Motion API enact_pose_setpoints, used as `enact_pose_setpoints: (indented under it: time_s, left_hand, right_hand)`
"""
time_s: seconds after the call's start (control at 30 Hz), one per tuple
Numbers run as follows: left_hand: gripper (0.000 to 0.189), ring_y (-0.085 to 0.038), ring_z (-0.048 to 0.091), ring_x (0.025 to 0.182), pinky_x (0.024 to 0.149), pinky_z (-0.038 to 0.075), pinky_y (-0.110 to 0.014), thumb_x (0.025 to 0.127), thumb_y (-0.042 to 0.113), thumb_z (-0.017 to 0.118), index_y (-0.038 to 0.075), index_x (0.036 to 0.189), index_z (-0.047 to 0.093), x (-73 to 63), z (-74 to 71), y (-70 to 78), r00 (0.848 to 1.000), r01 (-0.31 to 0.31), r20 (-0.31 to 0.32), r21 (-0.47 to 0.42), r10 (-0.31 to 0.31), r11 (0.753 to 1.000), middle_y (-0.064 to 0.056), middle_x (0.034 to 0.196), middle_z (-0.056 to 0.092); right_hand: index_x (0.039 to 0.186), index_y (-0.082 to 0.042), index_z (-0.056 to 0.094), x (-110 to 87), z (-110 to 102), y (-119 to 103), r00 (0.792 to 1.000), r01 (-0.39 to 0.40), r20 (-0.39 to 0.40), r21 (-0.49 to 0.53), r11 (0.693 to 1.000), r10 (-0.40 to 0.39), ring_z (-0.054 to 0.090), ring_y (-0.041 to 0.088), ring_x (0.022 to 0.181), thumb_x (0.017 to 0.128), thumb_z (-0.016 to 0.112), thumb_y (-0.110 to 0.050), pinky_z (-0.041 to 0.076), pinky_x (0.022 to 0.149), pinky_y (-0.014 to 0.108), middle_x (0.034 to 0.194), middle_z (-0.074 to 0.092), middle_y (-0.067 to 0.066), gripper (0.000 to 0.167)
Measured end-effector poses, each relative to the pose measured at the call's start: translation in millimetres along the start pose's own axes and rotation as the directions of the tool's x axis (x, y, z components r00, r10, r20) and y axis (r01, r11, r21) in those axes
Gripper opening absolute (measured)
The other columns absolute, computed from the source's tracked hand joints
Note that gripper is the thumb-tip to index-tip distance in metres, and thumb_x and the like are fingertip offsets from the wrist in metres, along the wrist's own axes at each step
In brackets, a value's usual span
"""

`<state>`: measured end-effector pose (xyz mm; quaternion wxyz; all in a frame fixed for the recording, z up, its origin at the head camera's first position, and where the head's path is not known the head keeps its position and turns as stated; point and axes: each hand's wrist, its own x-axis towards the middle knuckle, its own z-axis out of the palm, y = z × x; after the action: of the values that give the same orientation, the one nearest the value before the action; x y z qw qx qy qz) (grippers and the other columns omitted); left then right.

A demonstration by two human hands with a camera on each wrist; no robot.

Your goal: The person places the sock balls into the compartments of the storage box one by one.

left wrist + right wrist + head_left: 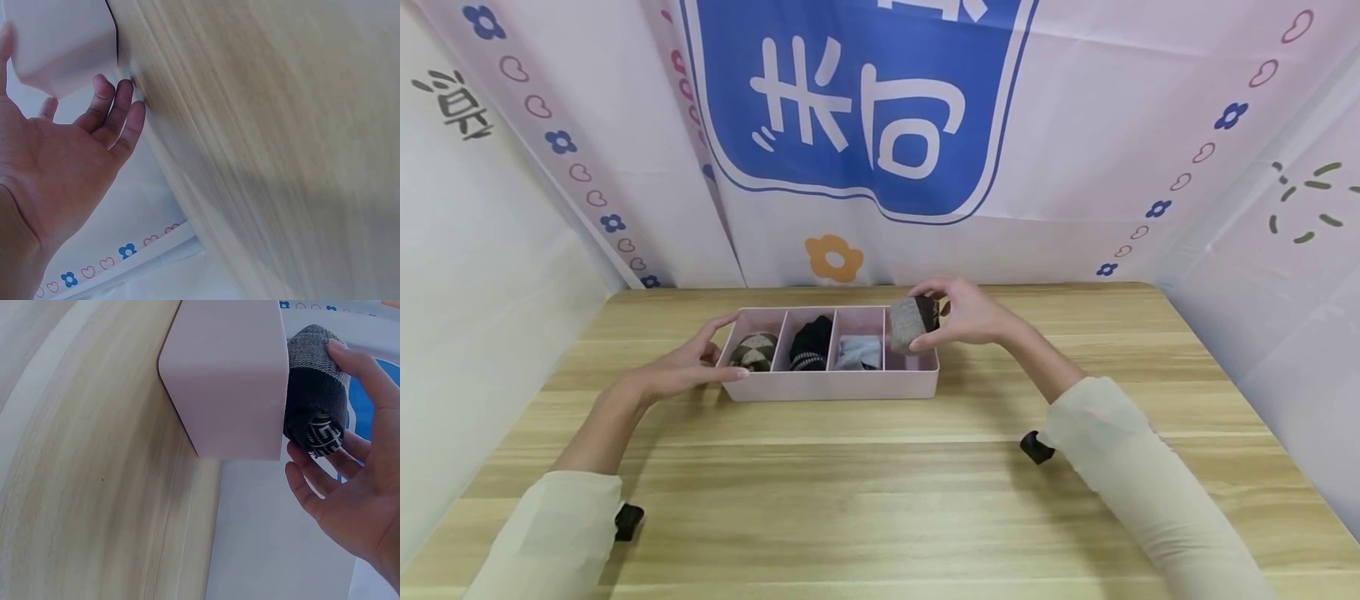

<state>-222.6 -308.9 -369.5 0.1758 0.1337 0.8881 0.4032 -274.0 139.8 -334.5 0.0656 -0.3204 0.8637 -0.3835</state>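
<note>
A long pink divided box (835, 386) lies across the table, with several compartments in a row. My left hand (681, 367) holds its left end, thumb on the front rim and index finger at the back corner; the other fingers curl loosely in the left wrist view. My right hand (966, 315) pinches a rolled sock (910, 323), grey with a dark patterned end (324, 434), between thumb and fingers. The sock is over the rightmost compartment, partly inside its rim. The other compartments hold an argyle rolled sock (756, 351), a black sock (811, 342) and a light blue one (859, 352).
The wooden table (850, 500) extends in front of the box and to both sides. Behind it hangs a printed white cloth (1060, 208), with more cloth at both sides. Black wrist-camera pieces (1037, 447) show beneath the sleeves.
</note>
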Motion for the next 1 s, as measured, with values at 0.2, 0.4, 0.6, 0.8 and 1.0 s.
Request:
enact_pose_setpoints:
  time_s: [0.2,0.4,0.6,0.8,1.0]
  left_hand:
    - [0.102,-0.022,0.045,0.082,0.074,0.039,-0.036,0.096,0.032,0.072,0.025,0.168,0.001,-1.2,0.4,0.5,1.0,0.007,0.002,0.002,-0.007,1.0,-0.009,0.09,0.046]
    - [0.102,-0.021,0.044,0.082,0.073,0.039,-0.035,0.096,0.031,0.072,0.024,0.168,0.001,-2.4,0.8,0.3,1.0,0.002,-0.002,0.004,-0.002,1.0,-0.008,0.09,0.046]
    - [0.102,-0.022,0.045,0.083,0.074,0.04,-0.037,0.096,0.032,0.072,0.025,0.168,-0.001,-2.4,0.8,0.8,1.0,0.007,0.003,0.009,-0.007,1.0,-0.009,0.092,0.048]
    - [0.102,-0.022,0.045,0.082,0.074,0.04,-0.037,0.096,0.03,0.071,0.022,0.168,-0.001,-2.4,0.7,-0.5,1.0,-0.001,0.005,0.002,0.001,1.0,-0.009,0.09,0.048]
    - [0.101,-0.023,0.046,0.087,0.076,0.04,-0.037,0.096,0.03,0.071,0.02,0.168,0.0,-3.4,1.4,0.2,1.0,-0.003,0.013,0.001,0.003,1.0,-0.01,0.094,0.049]
  right_hand:
    - [0.133,-0.004,0.066,4.4,6.2,-0.8,1.0,-0.008,0.013,-0.059,0.998,0.008,0.057,0.028,0.112,0.069,0.095,-0.031,0.05,0.086,0.043,0.124,0.065,0.012,0.075]
    - [0.127,0.002,0.068,10.0,17.3,4.9,0.997,0.063,0.058,-0.191,0.979,-0.053,0.061,0.024,0.101,0.067,0.095,-0.032,0.05,0.085,0.038,0.114,0.069,0.011,0.074]
    - [0.119,0.003,0.071,10.1,29.0,11.6,0.988,0.143,0.1,-0.307,0.941,-0.117,0.064,0.024,0.094,0.067,0.095,-0.025,0.053,0.082,0.038,0.109,0.072,0.012,0.064]
    - [0.123,0.003,0.07,9.7,30.3,12.0,0.988,0.136,0.117,-0.297,0.945,-0.106,0.066,0.027,0.106,0.071,0.094,-0.024,0.052,0.093,0.041,0.118,0.072,0.014,0.063]
    - [0.128,0.001,0.069,-3.4,18.7,8.3,0.993,0.112,0.066,-0.178,0.978,-0.101,0.063,0.03,0.118,0.079,0.09,-0.026,0.047,0.104,0.051,0.127,0.07,0.013,0.06]
